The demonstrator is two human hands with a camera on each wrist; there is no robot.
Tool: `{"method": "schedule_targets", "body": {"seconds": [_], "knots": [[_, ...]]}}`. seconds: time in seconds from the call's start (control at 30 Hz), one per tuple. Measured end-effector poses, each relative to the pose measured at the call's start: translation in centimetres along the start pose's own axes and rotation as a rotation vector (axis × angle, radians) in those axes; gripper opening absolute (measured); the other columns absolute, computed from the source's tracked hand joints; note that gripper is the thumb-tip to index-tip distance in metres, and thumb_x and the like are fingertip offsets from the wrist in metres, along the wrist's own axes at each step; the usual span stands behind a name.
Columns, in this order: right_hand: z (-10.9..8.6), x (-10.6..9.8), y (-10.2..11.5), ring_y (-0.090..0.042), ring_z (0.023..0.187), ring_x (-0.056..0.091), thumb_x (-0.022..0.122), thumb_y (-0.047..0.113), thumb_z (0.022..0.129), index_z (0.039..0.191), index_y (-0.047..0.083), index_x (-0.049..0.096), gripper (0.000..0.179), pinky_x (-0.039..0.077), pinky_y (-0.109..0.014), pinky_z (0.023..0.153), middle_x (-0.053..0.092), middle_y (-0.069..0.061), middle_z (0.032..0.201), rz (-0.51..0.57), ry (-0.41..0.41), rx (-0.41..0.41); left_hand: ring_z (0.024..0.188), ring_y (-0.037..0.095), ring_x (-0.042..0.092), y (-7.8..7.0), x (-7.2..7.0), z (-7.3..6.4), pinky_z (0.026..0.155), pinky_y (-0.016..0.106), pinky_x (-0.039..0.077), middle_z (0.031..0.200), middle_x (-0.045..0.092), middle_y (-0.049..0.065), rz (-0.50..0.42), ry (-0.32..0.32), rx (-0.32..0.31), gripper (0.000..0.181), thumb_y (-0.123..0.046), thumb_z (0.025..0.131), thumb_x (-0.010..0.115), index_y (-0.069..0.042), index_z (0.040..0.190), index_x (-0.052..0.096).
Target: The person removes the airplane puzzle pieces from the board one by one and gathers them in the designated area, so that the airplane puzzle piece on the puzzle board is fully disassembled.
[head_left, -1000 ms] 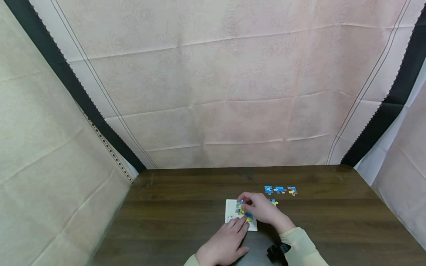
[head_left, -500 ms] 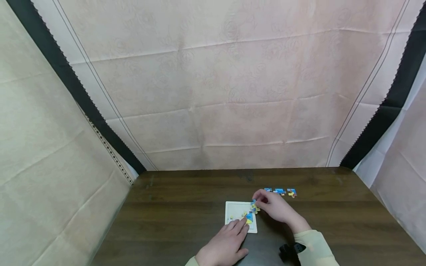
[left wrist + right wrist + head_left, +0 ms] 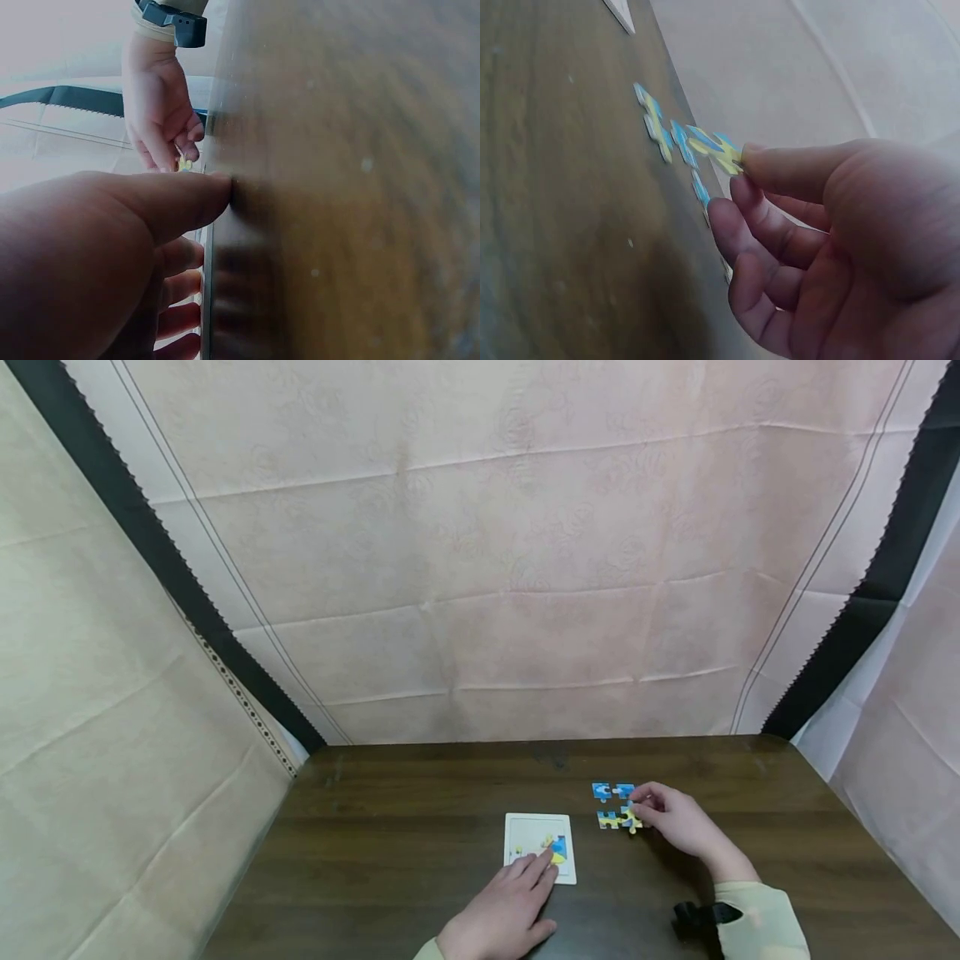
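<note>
My right hand pinches a blue-and-yellow jigsaw piece between thumb and fingertips, to the right of the puzzle board. In the right wrist view the held piece is tilted off the table at the thumb tip. My left hand lies with straight fingers on the lower part of the white puzzle board. A blue-and-yellow piece sits on the board by the left fingertips. In the left wrist view, the left thumb touches the tabletop.
Two blue loose pieces lie behind the held one, and a blue-and-yellow loose piece lies at its left. The dark wooden table ends at a pale cloth wall. A black wrist camera sits on the right sleeve.
My right hand has carried the jigsaw piece from over the board rightward to the loose pieces, now covering the one at the far right. The left hand has stayed on the board.
</note>
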State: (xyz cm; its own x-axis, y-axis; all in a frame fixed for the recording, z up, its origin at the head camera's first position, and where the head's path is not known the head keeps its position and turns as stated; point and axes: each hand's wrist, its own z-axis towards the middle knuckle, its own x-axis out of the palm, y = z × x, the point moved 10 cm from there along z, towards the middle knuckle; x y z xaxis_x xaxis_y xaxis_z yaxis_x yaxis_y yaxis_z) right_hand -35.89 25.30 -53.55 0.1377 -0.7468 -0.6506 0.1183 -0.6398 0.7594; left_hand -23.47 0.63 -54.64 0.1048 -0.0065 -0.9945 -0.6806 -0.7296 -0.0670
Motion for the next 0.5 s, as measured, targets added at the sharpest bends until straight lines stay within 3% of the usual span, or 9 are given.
{"method": "schedule_targets", "body": {"seconds": [0.23,0.5], "knots": [[0.0,-0.7,-1.7,-0.020,0.079,0.061,0.068,0.020,0.107,0.120,0.004,0.069,0.020,0.049,-0.037,0.071,0.065,-0.004,0.087,-0.024,-0.015,0.033,0.156,0.020,0.035,-0.1,0.0,0.0,0.120,0.038,0.039,0.174,0.031,0.004,-0.009,0.010,0.001,0.068,-0.053,0.109,0.057,-0.014,0.164,0.045],[0.1,-0.6,-1.4,-0.020,0.079,0.060,0.070,0.017,0.105,0.117,0.004,0.071,0.017,0.051,-0.038,0.071,0.066,-0.003,0.089,-0.046,-0.052,0.015,0.156,0.020,0.034,0.0,0.1,0.1,0.120,0.038,0.039,0.174,0.030,0.003,-0.011,0.011,0.000,0.068,-0.052,0.109,0.056,-0.014,0.164,0.046]]}}
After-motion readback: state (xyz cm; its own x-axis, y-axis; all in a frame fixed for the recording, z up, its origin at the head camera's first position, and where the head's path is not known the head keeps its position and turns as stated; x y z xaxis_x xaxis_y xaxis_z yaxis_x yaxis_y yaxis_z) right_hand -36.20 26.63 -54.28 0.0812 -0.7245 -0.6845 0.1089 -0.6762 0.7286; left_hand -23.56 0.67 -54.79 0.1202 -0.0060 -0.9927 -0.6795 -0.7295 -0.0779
